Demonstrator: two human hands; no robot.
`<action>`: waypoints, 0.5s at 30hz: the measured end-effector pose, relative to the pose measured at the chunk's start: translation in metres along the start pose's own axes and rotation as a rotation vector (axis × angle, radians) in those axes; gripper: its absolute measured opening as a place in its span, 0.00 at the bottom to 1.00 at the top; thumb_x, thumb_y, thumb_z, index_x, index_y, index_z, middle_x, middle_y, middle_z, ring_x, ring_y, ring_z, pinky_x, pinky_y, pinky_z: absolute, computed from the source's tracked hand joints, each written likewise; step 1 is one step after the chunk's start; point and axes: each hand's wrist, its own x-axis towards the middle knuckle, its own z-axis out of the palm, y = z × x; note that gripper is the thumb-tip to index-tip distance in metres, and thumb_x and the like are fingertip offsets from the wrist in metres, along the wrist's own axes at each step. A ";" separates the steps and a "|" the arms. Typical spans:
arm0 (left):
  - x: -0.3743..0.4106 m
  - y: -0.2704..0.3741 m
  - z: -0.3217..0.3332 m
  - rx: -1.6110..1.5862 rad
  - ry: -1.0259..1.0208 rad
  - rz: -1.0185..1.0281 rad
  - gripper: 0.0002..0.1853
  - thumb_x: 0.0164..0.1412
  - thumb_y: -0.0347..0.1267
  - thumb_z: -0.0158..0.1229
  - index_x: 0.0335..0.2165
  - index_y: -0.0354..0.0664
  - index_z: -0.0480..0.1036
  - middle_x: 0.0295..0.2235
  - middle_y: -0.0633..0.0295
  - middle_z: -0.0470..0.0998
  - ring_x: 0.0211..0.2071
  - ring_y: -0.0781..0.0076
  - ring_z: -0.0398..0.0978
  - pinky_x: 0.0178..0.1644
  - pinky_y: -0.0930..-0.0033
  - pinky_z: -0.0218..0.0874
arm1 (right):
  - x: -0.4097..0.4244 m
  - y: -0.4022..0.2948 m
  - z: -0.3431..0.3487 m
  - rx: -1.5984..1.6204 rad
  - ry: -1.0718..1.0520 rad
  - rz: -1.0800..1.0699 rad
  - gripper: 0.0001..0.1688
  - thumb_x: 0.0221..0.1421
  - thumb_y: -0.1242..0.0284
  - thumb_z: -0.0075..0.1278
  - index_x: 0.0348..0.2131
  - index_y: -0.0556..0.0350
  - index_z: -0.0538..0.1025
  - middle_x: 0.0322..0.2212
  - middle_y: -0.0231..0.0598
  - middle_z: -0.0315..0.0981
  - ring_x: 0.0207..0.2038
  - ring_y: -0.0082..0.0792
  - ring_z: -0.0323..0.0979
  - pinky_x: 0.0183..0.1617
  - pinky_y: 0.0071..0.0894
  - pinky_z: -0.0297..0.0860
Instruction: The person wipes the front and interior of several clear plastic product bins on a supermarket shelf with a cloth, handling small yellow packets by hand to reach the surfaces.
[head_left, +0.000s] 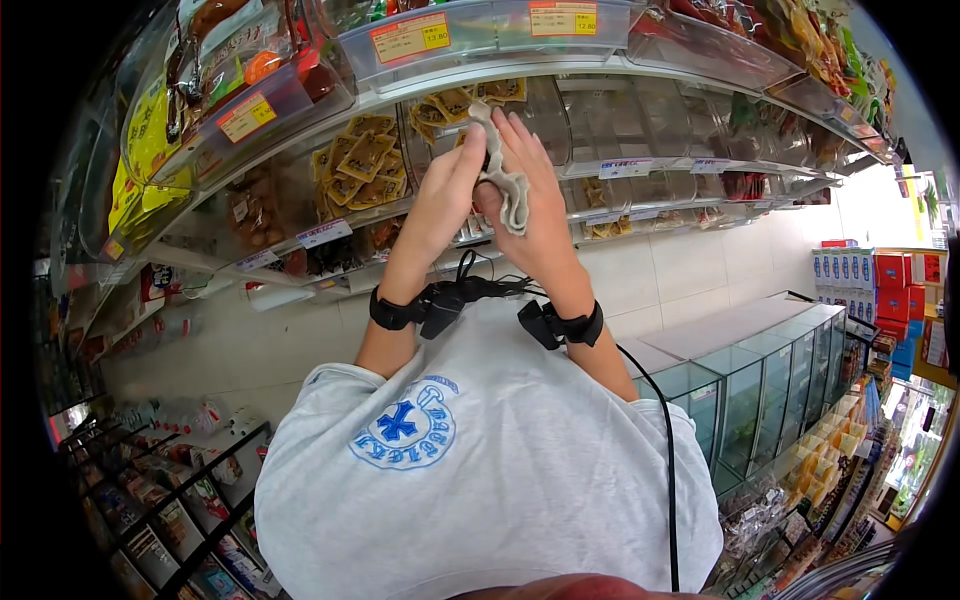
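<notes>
A crumpled grey-white cloth (511, 196) is squeezed between my two raised palms. My left hand (448, 196) presses against it from the left, fingers pointing up and away. My right hand (536, 199) faces it from the other side, with a fold of the cloth hanging down across its palm. Both hands are in front of a clear plastic shelf bin that holds small yellow packets (439, 109). Another bin, just left of my left hand, has more yellow packets (367, 159). Part of the cloth is hidden between the hands.
An upper shelf of clear bins with price tags (411, 37) overhangs the hands. Black straps with small devices (442, 306) sit on both wrists, and a black cable (670, 450) runs down my right side. Glass display cases (757, 390) stand at right, and a black rack (187, 510) at lower left.
</notes>
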 end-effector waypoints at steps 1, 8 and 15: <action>0.002 -0.004 -0.003 0.093 -0.001 0.045 0.27 0.69 0.49 0.44 0.34 0.33 0.73 0.23 0.71 0.70 0.25 0.85 0.63 0.30 0.77 0.58 | 0.001 0.001 0.001 -0.010 -0.006 0.015 0.29 0.54 0.71 0.55 0.54 0.63 0.69 0.58 0.49 0.62 0.62 0.52 0.57 0.62 0.43 0.57; -0.002 -0.007 -0.004 -0.184 0.044 -0.021 0.24 0.70 0.45 0.47 0.37 0.32 0.76 0.25 0.73 0.72 0.30 0.88 0.64 0.34 0.78 0.59 | 0.004 0.012 -0.013 0.699 0.139 0.737 0.29 0.66 0.52 0.42 0.46 0.60 0.74 0.38 0.31 0.74 0.40 0.18 0.68 0.43 0.21 0.67; 0.004 -0.010 -0.019 -0.054 0.051 0.081 0.20 0.67 0.39 0.53 0.41 0.29 0.75 0.31 0.69 0.77 0.30 0.88 0.68 0.35 0.81 0.62 | -0.009 0.015 -0.012 0.850 0.010 0.724 0.18 0.58 0.64 0.57 0.41 0.59 0.77 0.35 0.31 0.77 0.37 0.19 0.71 0.42 0.22 0.68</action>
